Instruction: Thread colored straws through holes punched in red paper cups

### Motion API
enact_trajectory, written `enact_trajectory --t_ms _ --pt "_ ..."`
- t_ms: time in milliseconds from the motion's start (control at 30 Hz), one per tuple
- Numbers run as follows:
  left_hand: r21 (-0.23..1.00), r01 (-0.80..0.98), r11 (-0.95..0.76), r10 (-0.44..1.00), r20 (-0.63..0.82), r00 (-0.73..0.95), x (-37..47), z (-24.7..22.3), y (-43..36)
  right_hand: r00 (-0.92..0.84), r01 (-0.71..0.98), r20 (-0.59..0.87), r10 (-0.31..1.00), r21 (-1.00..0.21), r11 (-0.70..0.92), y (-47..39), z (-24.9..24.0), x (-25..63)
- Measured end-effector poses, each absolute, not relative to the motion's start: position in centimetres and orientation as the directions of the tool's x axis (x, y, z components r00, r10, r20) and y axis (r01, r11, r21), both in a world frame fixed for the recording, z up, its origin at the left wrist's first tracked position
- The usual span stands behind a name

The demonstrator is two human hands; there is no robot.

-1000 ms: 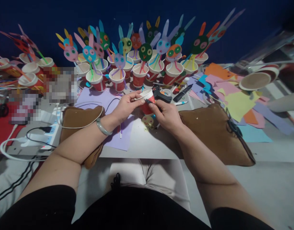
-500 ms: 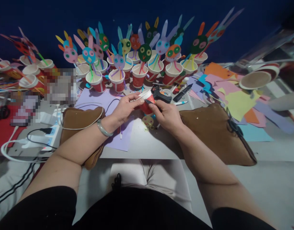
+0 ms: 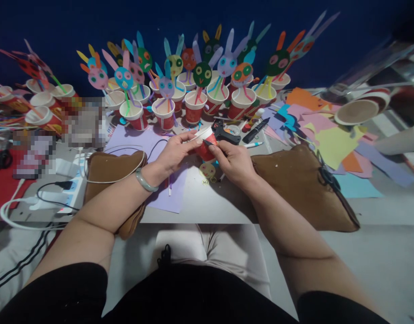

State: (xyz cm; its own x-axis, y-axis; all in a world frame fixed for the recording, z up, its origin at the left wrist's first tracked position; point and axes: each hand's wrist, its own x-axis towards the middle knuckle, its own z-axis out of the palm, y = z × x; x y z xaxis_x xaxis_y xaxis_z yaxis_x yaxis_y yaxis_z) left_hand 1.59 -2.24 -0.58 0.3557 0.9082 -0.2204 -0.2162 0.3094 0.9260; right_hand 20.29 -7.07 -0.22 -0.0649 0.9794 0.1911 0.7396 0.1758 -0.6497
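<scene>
A person in black sleeves and pale trousers leans over a white table point(image 3: 200, 209), both hands at work on a red paper cup with a white rim point(image 3: 204, 154). The left hand point(image 3: 176, 155), a grey-green bangle point(image 3: 146, 180) at its wrist, grips the tilted cup by the rim, above the middle of the table. The right hand point(image 3: 234, 161) closes around a slim tool with a dark, pointed tip point(image 3: 207, 142), its point at the side of the cup; whether it touches cannot be told. Just below the cup lies a round yellow paper face point(image 3: 206, 170) beside small "Hi" discs. A black glue gun point(image 3: 228, 135) sits just behind the right hand, a thick black marker point(image 3: 256, 130) near it. Brown padded cushions point(image 3: 301, 189) lie under both forearms. Behind, red-and-white paper cups bearing colourful paper rabbit heads point(image 3: 194, 110) crowd before a dark blue backdrop point(image 3: 68, 27), with mixed coloured paper scraps point(image 3: 335, 146) strewn at right
</scene>
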Motion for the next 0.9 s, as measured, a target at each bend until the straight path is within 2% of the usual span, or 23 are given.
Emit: enact_trajectory --t_ms 133,267,400,667,900 --pt "0.955 -0.153 0.256 0.897 -0.175 0.405 1.1 -0.9 -1.7 -0.093 0.692 0.175 0.98 -0.697 0.19 -6.9 -0.2 20.5" --pt "0.998 -0.006 0.067 0.923 -0.06 0.379 0.4 -0.8 -0.8 -0.156 0.616 0.122 0.98 -0.763 0.193 -6.3 0.0 21.1" --pt "0.991 0.12 -0.065 0.914 0.011 0.406 -0.3 -0.5 0.2 -0.212 0.564 0.039 0.977 -0.811 0.155 -5.8 0.3 21.8" --pt "0.989 0.126 -0.082 0.862 0.007 0.507 -0.8 -0.3 0.7 -0.301 0.454 -0.074 0.951 -0.888 0.074 -5.6 0.4 22.3" --pt "0.988 0.115 -0.103 0.847 0.027 0.531 -0.6 0.2 0.4 -0.282 0.475 -0.106 0.954 -0.879 0.043 -6.0 0.8 22.4"
